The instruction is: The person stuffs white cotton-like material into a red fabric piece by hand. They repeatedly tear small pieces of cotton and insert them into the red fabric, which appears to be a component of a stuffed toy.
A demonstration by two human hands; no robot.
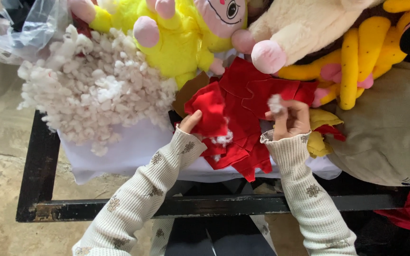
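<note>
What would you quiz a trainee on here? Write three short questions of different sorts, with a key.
1. True or false: the right hand pinches a tuft of white stuffing.
2. The left hand grips which thing? A) red fabric piece B) yellow plush toy C) plastic bag
3. On which side of the hands does the stuffing heap lie?

Key: 1 true; 2 A; 3 left.

I see both arms in cream ribbed knit sleeves, dotted with small tan flower prints; the left hand and right hand are bare past snug ribbed cuffs with scalloped edges.
</note>
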